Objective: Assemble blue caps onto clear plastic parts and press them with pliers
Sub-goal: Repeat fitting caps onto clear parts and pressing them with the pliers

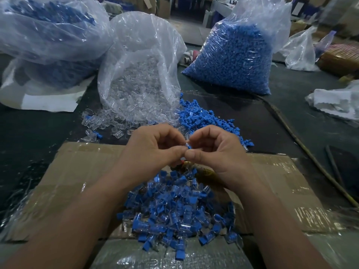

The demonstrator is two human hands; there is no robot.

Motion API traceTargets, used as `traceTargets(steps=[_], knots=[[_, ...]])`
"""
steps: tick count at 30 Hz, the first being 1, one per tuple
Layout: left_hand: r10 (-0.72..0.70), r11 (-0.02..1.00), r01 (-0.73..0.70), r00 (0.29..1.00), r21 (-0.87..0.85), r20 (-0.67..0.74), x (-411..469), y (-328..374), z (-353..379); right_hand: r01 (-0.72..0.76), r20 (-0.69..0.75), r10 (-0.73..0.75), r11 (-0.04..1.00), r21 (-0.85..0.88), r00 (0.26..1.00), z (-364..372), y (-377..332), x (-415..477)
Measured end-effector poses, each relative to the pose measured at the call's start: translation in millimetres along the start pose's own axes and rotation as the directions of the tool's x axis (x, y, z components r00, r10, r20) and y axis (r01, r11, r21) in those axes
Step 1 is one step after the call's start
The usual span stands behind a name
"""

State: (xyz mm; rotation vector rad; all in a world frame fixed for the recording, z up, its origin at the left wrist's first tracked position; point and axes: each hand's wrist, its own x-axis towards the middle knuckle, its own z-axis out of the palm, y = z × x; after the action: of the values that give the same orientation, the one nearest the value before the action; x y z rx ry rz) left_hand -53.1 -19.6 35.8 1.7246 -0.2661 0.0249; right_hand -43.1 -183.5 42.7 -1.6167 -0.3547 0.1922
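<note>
Left hand and right hand meet fingertip to fingertip. Each holds, in a narrow pinch grip, one blue cap set against a clear part above the cardboard. Below them lies a pile of capped parts. Beyond, on the tabletop, are loose clear parts, loose caps, an open bag of clear parts and a full bag of caps.

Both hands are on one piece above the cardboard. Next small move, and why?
Probably push the blue cap home into the clear part. The left hand and right hand pinch the two together, fingertip to fingertip, and the cap shows between them, seemingly not fully seated.
</note>
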Motion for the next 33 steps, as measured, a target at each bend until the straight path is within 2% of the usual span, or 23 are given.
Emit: traceTargets(steps=[7,10,14,18,21,29,33], knots=[[-0.081,0.988,0.075,0.996,-0.136,-0.038,1,3,2,0.074,0.007,-0.074,0.996,-0.055,0.997,4,2,0],[-0.124,0.975,0.111,0.990,-0.190,-0.059,2,6,2,0.155,0.024,-0.153,0.982,-0.111,0.988,6,5,0],[-0.172,0.961,0.158,0.984,-0.225,-0.041,2,9,1,0.253,-0.032,-0.260,0.957,-0.145,0.965,6,11,1],[-0.230,0.925,0.235,0.972,-0.300,0.052,2,9,-2,0.355,-0.027,-0.369,0.909,-0.216,0.929,4,14,1],[-0.242,0.883,0.271,0.962,-0.384,0.123,2,8,-5,0.372,-0.034,-0.390,0.898,-0.236,0.920,2,14,0],[-0.238,0.881,0.280,0.959,-0.382,0.155,4,4,-7,0.386,-0.010,-0.409,0.869,-0.308,0.912,-1,15,3],[-0.257,0.901,0.283,0.959,-0.329,0.119,5,3,-5,0.415,0.002,-0.445,0.834,-0.365,0.896,0,17,3]])
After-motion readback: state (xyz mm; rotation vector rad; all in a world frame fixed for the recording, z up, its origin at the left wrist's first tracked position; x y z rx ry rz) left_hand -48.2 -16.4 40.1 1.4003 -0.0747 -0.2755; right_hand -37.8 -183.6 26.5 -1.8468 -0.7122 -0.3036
